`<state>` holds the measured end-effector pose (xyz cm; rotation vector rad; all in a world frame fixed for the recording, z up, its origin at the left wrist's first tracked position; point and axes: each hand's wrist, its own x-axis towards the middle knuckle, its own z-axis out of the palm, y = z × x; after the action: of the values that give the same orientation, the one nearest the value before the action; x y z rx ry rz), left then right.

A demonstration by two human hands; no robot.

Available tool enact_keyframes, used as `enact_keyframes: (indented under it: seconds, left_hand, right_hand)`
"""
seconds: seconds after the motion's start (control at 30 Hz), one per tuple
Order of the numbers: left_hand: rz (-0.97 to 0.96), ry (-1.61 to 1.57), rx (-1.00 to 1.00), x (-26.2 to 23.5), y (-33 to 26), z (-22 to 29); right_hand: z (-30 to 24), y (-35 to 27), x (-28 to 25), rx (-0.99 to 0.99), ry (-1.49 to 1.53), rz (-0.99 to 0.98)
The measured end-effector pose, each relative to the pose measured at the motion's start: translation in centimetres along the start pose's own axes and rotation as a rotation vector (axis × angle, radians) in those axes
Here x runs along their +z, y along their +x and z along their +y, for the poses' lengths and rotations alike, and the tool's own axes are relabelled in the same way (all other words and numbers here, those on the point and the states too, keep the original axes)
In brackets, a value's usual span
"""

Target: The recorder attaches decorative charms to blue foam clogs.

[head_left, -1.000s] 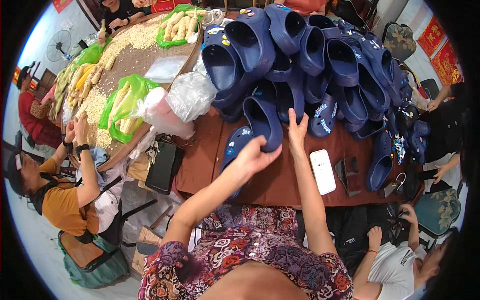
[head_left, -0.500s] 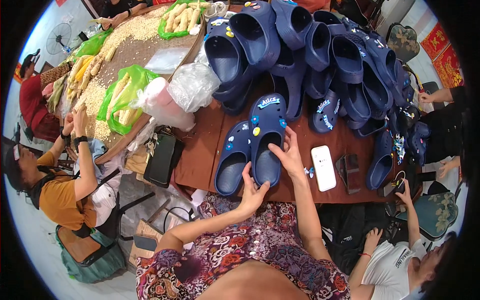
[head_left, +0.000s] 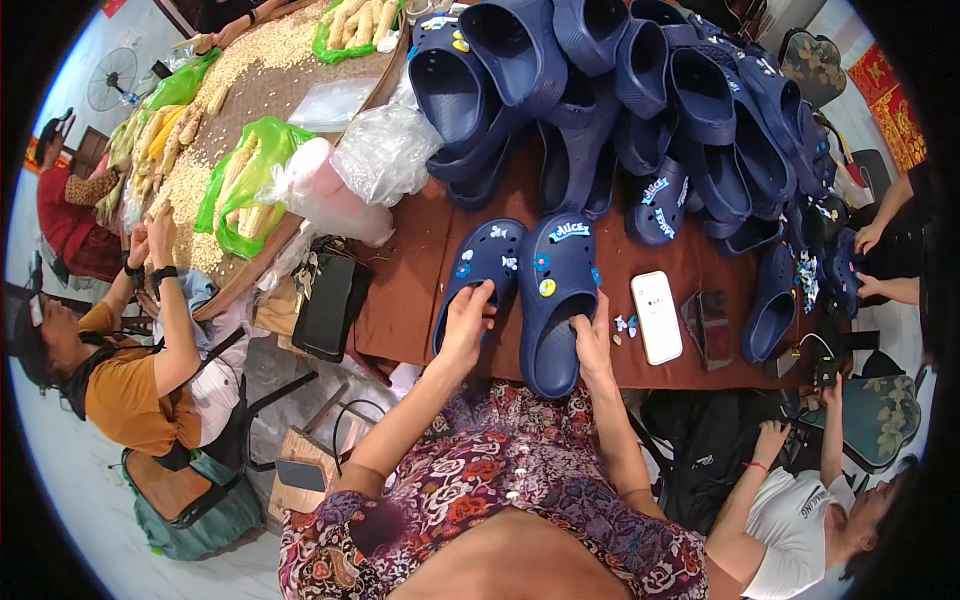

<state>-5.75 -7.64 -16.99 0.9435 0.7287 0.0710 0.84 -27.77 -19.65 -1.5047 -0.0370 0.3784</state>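
At the table's (head_left: 400, 310) near edge, the right hand (head_left: 592, 340) grips a rounded navy clog (head_left: 552, 325) with a lettered charm (head_left: 570, 231); the left hand (head_left: 467, 320) curls over a perforated clog (head_left: 492, 256), grip unclear.

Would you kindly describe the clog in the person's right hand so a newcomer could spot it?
Start at the brown-covered table and its big heap of navy clogs. Nearer the person, two clogs are side by side. The wanted clog, in the right hand, shows a yellow charm; its left neighbour shows no yellow.
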Motion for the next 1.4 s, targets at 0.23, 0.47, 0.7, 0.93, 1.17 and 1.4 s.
enact_keyframes:
  seconds: [0.23,0.47,0.7,0.93,1.17,1.4]
  left_hand:
    - [0.087,-0.069,0.076,0.1,-0.4,-1.0]
    - [0.070,0.075,0.154,0.0,-1.5,-0.9]
    - [0.072,0.072,0.286,-0.5,-2.0,-2.4]
    - [0.060,0.627,0.520,-1.6,-1.7,-1.4]
    - [0.083,0.866,0.634,-1.8,-1.2,-1.6]
    - [0.069,0.894,0.628,-2.1,-1.3,-1.4]
  right_hand:
    - [3.2,-1.4,0.4,-0.125,-0.316,0.101]
    - [3.1,-1.8,3.8,-0.146,-0.474,0.096]
    - [2.7,-3.0,4.7,-0.188,-0.457,0.098]
    - [3.2,-2.5,5.0,-0.278,-0.550,-0.014]
    - [2.7,-2.1,4.1,-0.214,-0.422,-0.065]
    - [0.8,-4.3,1.3,-0.298,-0.585,0.061]
